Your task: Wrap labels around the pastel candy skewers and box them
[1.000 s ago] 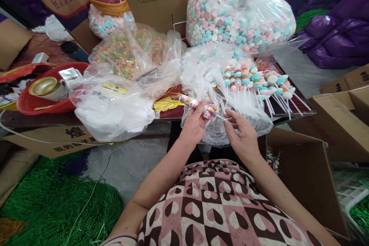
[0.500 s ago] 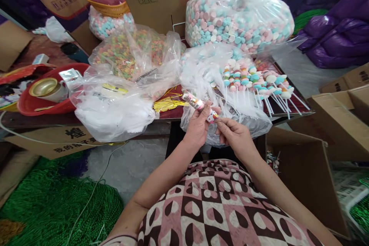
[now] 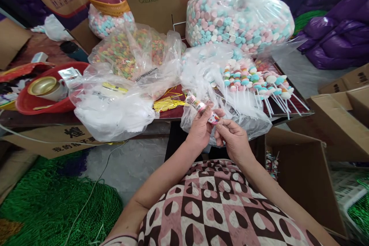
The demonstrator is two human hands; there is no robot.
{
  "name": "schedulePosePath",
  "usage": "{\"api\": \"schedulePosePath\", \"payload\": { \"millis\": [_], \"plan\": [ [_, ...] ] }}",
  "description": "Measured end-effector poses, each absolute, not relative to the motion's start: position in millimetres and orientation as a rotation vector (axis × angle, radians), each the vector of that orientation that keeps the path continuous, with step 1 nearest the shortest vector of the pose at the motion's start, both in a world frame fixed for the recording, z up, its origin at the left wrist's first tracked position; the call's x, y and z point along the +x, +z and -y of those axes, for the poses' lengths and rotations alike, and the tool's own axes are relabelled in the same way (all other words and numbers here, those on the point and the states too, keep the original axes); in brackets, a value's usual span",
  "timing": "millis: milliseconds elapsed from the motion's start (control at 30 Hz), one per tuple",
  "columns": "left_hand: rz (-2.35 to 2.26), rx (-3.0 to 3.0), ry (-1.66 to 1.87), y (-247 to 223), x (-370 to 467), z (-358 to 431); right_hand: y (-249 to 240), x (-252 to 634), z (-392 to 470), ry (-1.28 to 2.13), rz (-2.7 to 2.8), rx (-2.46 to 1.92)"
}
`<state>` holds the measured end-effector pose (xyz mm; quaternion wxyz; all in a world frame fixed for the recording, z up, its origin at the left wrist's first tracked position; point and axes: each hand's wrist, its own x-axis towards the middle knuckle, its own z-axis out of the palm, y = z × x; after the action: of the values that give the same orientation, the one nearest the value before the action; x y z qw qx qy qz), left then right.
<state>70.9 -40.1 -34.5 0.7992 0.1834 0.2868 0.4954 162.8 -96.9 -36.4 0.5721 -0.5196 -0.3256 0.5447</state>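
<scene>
Pink-and-white printed wrapper covers 1 candy stick (image 3: 195, 102), the thing being handled, held above the front edge of the table (image 3: 174, 114). Head view: left hand (image 3: 199, 127) grasps the wrapped candy around its middle, upper end sticking out past the fingers. Right hand (image 3: 235, 137) is pinched closed at the lower end, fingertips close to the left ones; can't tell if a tie is between them.

Progress, judging by what shows: this 1 candy is in its wrapper, closure at the bottom hidden by fingers, so can't say if it's finished. Marshmallow skewers (image 3: 245, 78) lie at the right on the table, look unwrapped, white sticks toward the person. Yellow ties (image 3: 168, 104) sit loose in a pile left of the hands. Big bag of marshmallows (image 3: 230, 23) and bag of gummies (image 3: 127, 55) behind, both well filled. Small packed items (image 3: 271, 164) are in the open carton (image 3: 308, 188) at the right, count unclear.
</scene>
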Motion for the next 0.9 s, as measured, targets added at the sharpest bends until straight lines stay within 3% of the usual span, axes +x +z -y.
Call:
{"api": "schedulePosePath", "payload": {
  "millis": [267,533,733,900],
  "plan": [
    [-0.659,0.504,1.157,-30.3,71.4,44.0,-33.3,159.6,98.5,1.503,0.655,-1.121],
    [-0.582,0.402,1.145,-30.6,72.2,40.8,-31.5,157.8,97.5,1.307,0.498,-1.043],
    [-0.571,0.490,1.212,-28.8,71.3,43.6,-34.2,159.7,95.3,1.519,0.412,-0.997],
    [-0.572,0.453,1.205,-30.4,69.3,39.6,-29.1,161.6,99.9,1.407,0.413,-1.016]
  ]
}}
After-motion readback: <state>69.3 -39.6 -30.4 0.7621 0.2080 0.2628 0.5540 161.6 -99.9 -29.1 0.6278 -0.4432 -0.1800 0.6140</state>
